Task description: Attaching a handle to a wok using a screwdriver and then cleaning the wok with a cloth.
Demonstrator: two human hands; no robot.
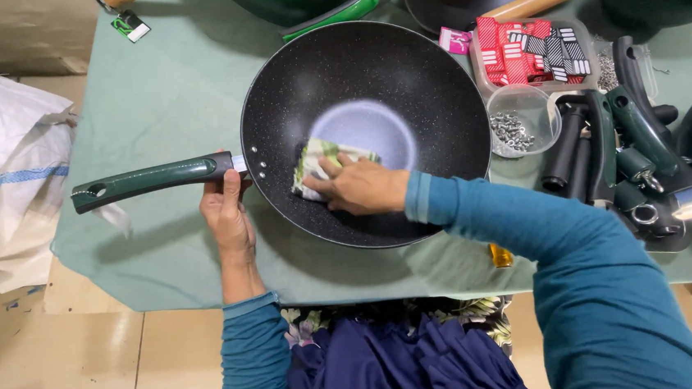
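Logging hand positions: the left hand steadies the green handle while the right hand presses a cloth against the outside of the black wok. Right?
Not quite. In the head view the right hand presses the cloth inside the black wok, not outside. The left hand does steady the green handle.

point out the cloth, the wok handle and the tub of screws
cloth (pixel 316 157): head view, on the bare green-and-white patch left of the right hand's fingers.
wok handle (pixel 147 180): head view, on the middle of the green grip.
tub of screws (pixel 520 105): head view, on the clear upper wall.
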